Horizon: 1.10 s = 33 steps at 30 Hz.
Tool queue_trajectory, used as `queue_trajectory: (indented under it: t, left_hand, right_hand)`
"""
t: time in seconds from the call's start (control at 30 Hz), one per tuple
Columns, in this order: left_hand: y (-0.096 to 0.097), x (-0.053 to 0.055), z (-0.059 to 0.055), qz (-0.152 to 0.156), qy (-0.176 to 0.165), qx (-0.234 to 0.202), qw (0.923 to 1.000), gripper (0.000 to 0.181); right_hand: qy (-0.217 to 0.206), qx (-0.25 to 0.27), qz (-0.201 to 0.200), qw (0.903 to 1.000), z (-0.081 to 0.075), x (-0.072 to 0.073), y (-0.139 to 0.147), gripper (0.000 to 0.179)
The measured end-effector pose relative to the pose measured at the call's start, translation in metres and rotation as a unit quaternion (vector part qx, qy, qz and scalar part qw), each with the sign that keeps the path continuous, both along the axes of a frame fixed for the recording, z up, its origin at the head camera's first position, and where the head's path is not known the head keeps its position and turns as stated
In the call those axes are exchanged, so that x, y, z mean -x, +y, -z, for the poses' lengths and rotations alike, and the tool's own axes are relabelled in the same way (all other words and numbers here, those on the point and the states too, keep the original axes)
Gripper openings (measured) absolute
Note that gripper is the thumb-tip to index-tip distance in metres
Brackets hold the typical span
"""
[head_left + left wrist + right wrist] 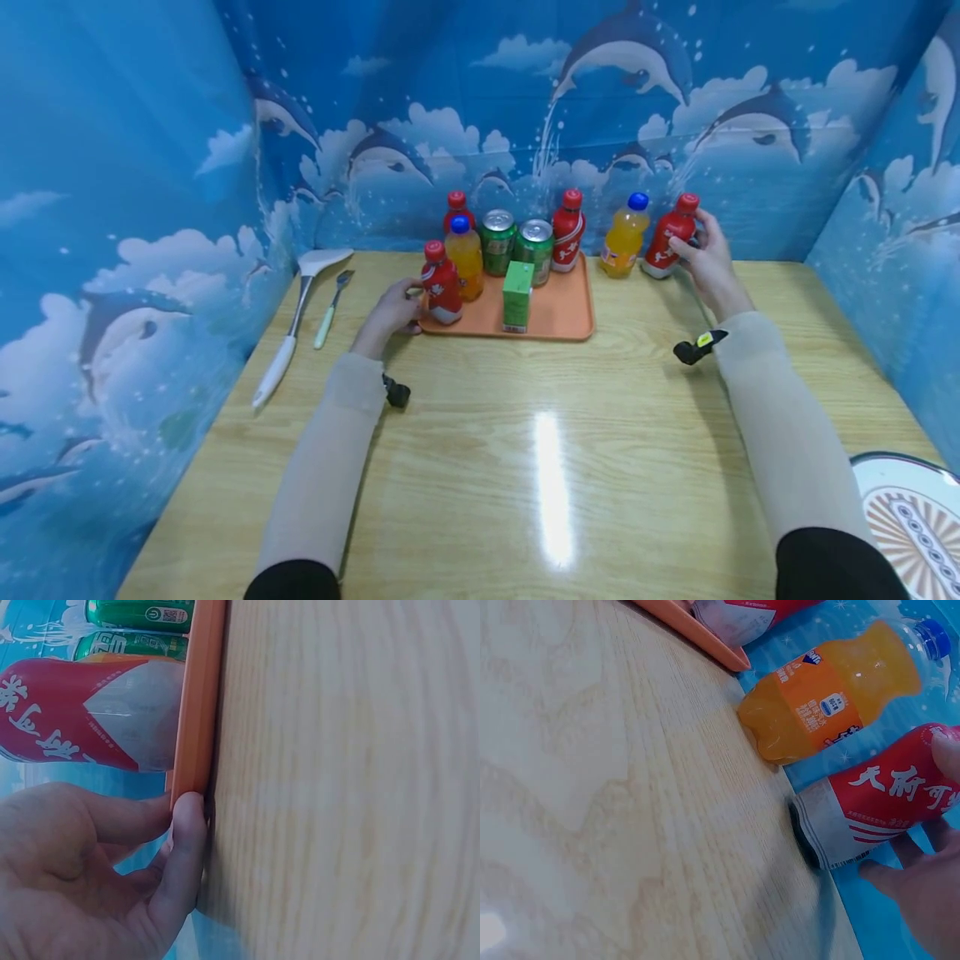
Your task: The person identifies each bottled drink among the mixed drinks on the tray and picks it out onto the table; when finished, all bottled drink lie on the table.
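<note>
In the left wrist view, the thumb and a finger of my left hand pinch the rim of the orange tray near its front left corner. Just inside that corner stands a red cola bottle. Behind and beside it on the tray are an orange soda bottle, two more red bottles, two green cans and a green carton. To the right of the tray, my right hand grips another red cola bottle, its base at the tabletop. A second orange soda bottle stands beside it, off the tray.
On the left of the wooden table lie a white-handled spatula and a small fork with a pale green handle. A round patterned plate is at the lower right. Dolphin-printed curtains border the back and sides.
</note>
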<state>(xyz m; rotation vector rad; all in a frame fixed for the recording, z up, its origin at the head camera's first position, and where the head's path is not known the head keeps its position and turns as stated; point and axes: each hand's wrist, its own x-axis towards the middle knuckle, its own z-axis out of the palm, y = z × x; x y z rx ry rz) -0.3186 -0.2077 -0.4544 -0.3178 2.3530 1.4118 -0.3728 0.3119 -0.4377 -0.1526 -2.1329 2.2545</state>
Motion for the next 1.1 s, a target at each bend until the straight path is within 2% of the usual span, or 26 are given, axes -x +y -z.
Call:
queue_trajectory:
  t: [0.13,0.27,0.43,0.6,0.7,0.77,0.97,1.1]
  left_hand:
    - [-0.001,0.001,0.001,0.001,-0.007,-0.007,1.0000,0.058]
    - [-0.005,0.001,-0.001,0.005,-0.014,-0.014,0.9998,0.063]
    - [-0.009,0.000,-0.004,0.011,-0.031,-0.019,0.9993,0.066]
    - [-0.012,0.000,-0.008,0.008,-0.041,-0.033,0.9986,0.063]
    - [-0.013,0.001,-0.009,-0.003,-0.049,-0.043,0.9979,0.060]
    - [-0.012,0.000,-0.010,-0.003,-0.051,-0.043,0.9977,0.060]
    - [-0.007,0.000,-0.012,0.007,-0.042,-0.021,0.9989,0.060]
    - [-0.005,-0.002,-0.014,0.015,-0.037,-0.015,0.9991,0.061]
  right_hand:
    - [0.026,-0.018,0.033,0.9989,-0.002,-0.003,-0.001,0.072]
    - [0.074,-0.030,0.089,0.9929,-0.010,-0.007,-0.009,0.063]
    - [0.153,-0.054,0.170,0.9719,-0.025,-0.015,-0.026,0.053]
    - [0.213,-0.100,0.219,0.9467,-0.049,-0.027,-0.053,0.045]
    - [0.248,-0.104,0.218,0.9381,-0.062,-0.038,-0.072,0.042]
    - [0.269,-0.097,0.202,0.9366,-0.069,-0.045,-0.084,0.042]
    - [0.296,-0.094,0.121,0.9429,-0.076,-0.056,-0.112,0.045]
    - [0.292,-0.114,0.081,0.9461,-0.073,-0.057,-0.125,0.048]
